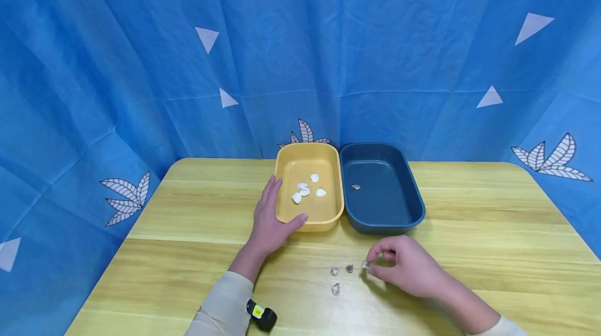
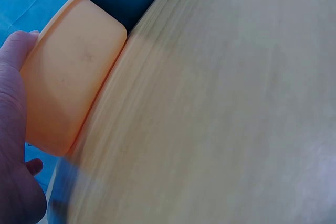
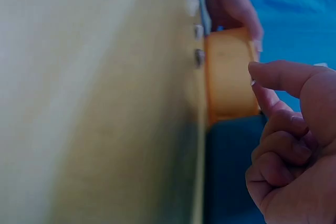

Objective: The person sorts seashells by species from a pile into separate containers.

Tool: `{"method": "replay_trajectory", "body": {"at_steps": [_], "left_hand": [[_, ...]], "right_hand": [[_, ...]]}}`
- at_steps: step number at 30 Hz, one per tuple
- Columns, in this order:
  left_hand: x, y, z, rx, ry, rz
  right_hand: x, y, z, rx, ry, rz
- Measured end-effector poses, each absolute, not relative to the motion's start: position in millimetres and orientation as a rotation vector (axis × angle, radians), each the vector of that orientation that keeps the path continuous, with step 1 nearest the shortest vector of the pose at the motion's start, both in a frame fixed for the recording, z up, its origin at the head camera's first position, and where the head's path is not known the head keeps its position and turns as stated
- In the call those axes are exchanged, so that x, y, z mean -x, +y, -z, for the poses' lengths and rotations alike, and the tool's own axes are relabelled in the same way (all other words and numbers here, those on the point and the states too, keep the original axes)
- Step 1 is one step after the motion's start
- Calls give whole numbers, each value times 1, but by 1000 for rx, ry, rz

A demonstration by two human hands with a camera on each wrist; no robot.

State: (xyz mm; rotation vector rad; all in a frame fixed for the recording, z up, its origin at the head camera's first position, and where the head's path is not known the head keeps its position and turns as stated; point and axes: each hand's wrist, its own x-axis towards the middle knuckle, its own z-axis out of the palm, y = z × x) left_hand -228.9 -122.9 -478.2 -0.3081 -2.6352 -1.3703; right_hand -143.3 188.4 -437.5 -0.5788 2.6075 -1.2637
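Blue plastic up ahead: a deep rounded rectangular tray [image 1: 389, 229], and just off its near-left corner the right hand [image 1: 413, 268] pinches a small whitish shell [image 1: 365, 265], thumb and fingertip clamped on it. That's the nearer hand; the left hand [image 1: 271, 226], fingers spread, rests at the yellow rounded plastic bin [image 1: 319, 226] left of the blue tray. Shell's long axis and pointing? Too covered to tell.

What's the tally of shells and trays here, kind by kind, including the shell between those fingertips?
Shells: 10 (5 in the yellow tray, 1 in the blue tray, 3 on the table, and 1 pinched shell in the right hand)
Yellow trays: 1
Blue trays: 1
Total: 12
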Motion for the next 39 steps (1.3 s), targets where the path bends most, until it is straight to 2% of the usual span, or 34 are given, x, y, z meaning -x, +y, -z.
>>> {"method": "replay_trajectory", "body": {"at_steps": [9, 21, 39], "left_hand": [[229, -123, 478, 305, -2631, 1380], [230, -122, 481, 313, -2632, 1360], [229, -123, 479, 294, -2629, 1377]], "right_hand": [[153, 194, 408, 575, 2648, 1361], [189, 204, 387, 522, 2741, 1320], [253, 204, 407, 439, 2780, 1219]]}}
